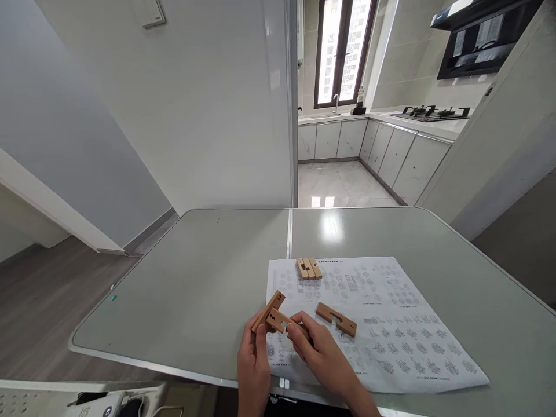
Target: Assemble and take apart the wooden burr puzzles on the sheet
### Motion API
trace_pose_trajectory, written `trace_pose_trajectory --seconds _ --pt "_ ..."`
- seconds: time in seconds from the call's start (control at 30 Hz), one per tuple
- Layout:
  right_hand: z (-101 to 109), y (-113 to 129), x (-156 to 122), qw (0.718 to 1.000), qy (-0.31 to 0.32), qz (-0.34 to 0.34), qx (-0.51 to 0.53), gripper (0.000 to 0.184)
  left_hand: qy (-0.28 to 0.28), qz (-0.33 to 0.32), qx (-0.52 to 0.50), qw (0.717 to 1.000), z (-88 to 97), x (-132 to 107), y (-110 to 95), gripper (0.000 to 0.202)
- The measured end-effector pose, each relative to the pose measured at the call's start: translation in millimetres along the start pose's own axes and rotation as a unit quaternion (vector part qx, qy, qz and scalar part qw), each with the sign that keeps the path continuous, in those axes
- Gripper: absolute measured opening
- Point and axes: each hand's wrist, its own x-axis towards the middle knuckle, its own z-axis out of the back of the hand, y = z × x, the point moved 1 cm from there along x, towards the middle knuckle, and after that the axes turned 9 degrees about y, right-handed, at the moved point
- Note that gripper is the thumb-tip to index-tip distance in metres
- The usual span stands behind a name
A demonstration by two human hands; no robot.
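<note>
My left hand (253, 360) pinches a notched wooden bar (269, 310) that tilts up to the right above the table's near edge. My right hand (320, 352) grips a second notched wooden bar (283, 320), whose left end meets the first bar. Both hands hover over the lower left corner of a printed instruction sheet (391, 330). A loose notched bar (336, 319) lies flat on the sheet just right of my right hand. Farther back on the sheet sits a small cluster of joined wooden bars (308, 268).
The grey table (195, 278) has a metal seam down its middle and a rim close to my body. A white wall and a doorway to a kitchen stand behind it. White devices with cables lie below the near edge at left.
</note>
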Motion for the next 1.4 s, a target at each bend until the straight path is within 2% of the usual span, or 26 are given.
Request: trace_pose_trajectory --seconds 0.13,0.33,0.5,0.7,0.83,1.07,1.4 --pt "-1 -3 -8 0.999 -0.042 -0.001 -0.001 0.045 0.019 -0.008 0.026 0.999 -1.7 -5 4 0.048" --pt "0 -9 -11 0.999 -0.053 -0.007 -0.001 0.047 0.085 -0.029 0.069 0.994 0.6 -4 10 0.04" --pt "4 -20 -10 0.998 -0.062 -0.009 0.009 0.049 0.123 -0.063 0.1 0.985 -2.6 -4 8 0.036" --pt "3 -21 -10 0.997 -0.082 -0.009 0.005 0.049 0.153 -0.111 0.127 0.974 -6.8 -3 5 0.039" --pt "1 -24 -10 0.996 -0.092 -0.018 -0.008 0.052 0.162 -0.113 0.119 0.973 -5.7 -2 3 0.036" --pt "1 -23 -12 0.992 -0.116 -0.035 0.024 0.053 0.226 -0.138 0.127 0.956 -3.9 -3 -6 0.035" --pt "-2 -22 -11 0.991 -0.111 -0.027 0.064 0.049 0.231 -0.16 0.112 0.953 -3.6 -4 -9 0.028"
